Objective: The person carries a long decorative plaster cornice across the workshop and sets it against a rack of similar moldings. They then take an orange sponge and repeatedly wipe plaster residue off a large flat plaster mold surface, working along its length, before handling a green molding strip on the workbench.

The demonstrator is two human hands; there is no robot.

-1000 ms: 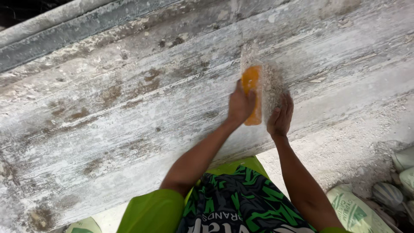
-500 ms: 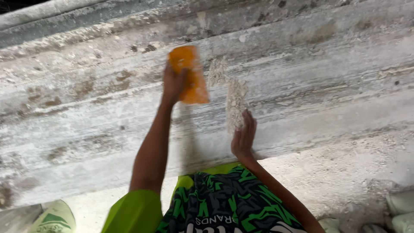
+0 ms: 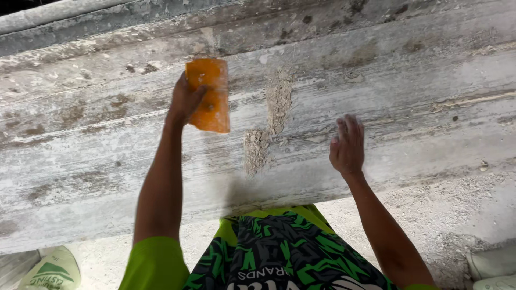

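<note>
Orange block [image 3: 209, 95] in left-hand grip [image 3: 185, 100].

Left hand [image 3: 185, 102] grips an orange block [image 3: 209, 95]; right hand [image 3: 348, 146] rests on the slab [image 3: 408, 80].

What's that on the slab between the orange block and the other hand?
In the head view, a streak of pale, crumbly grit lies on the grey slab, between the orange block in the left hand and the right hand.

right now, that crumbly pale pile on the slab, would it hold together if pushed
Probably not: the pale pile looks like loose powder and crumbs, so it would likely scatter and smear. Its thin spread suggests it is light. The left hand holds an orange block beside it.
</note>
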